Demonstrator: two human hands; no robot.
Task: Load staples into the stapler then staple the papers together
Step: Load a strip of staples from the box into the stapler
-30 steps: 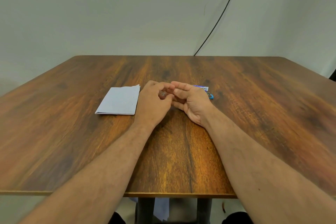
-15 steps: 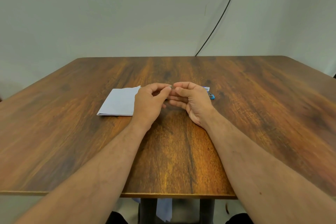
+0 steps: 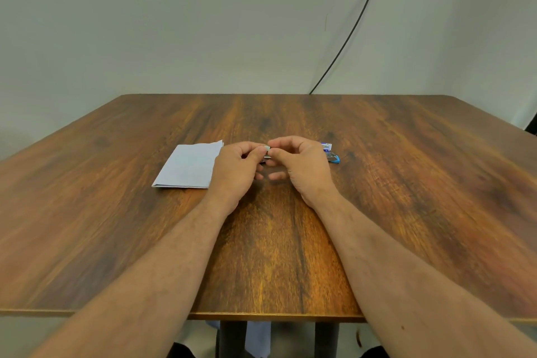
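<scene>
Two bare forearms in shot, no sleeves, nothing worn from wrist up to frame edge. Left hand (image 3: 236, 167) & right hand (image 3: 302, 166): no rings, no watch, no gloves. Light hair on both forearms. Small dark mole on right forearm, low near bottom of frame. Short nails, as far as visible.

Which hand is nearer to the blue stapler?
The right hand: the blue stapler lies just beyond it. The left hand is farther, beside the papers.

We seem to sit in a plain office or test room: bare grey-green wall (image 3: 174, 23), dark-grained brown wooden surface (image 3: 290, 256), a thin black cable (image 3: 353, 29) hanging beyond our grip.
</scene>
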